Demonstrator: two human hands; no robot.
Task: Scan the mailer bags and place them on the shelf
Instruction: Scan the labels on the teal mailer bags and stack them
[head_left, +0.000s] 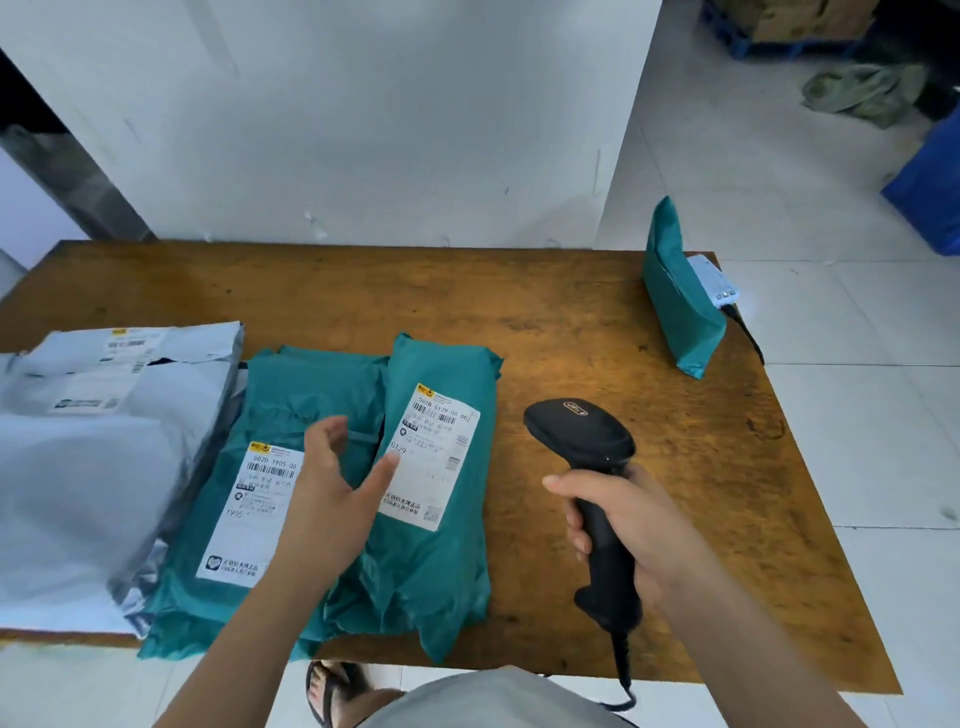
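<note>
Right hand (639, 525) clamped round scanner (582, 431) above table (571, 322). Left hand (332, 499) spread, empty, over teal bags (441, 571) at front edge. Grey bags (93, 467) at left edge. One teal bag (680, 312) upright, far right corner.

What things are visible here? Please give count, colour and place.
table: one, brown wood, centre.
lying mailer bags: at least two, teal, overlapping, table's near left.
standing mailer bag: one, teal, table's far right corner.
grey mailer bags: at least two, grey, table's left edge.
white device: one, white, behind the standing mailer bag.
scanner: one, black, in the right hand.
pallet: one, blue, floor, top right.
crumpled cloth: one, green, floor near the pallet.
container: one, blue, right edge.
foot: one, in a black sandal, bottom edge.
left hand: one, open, over the lying mailer bags.
right hand: one, fingers curled round the scanner handle.
</note>
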